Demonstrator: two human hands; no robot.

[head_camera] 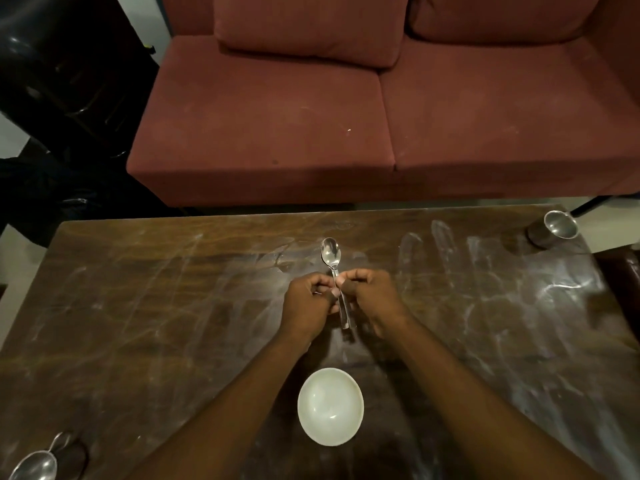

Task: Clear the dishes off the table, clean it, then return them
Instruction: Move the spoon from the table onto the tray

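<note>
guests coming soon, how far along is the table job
Nothing looks cleared yet: the white bowl, steel cup and steel vessel sit on the table. In hand: left hand and right hand hold the spoon. Left: clearing those, wiping the white streaks, returning everything.

Looked straight onto a rust-red sofa (346,116), two seat cushions side by side, fabric scuffed pale in patches. Caught one loose back cushion (308,26) propped up top, a second cushion (502,15) to its right. Picked out pale floor (17,289) at the edges. Found glossy black furniture (69,64) on the left, too dark to identify. Glimpsed a sliver of pale wall (145,19) beside it. Got dim, warm light throughout.
</note>
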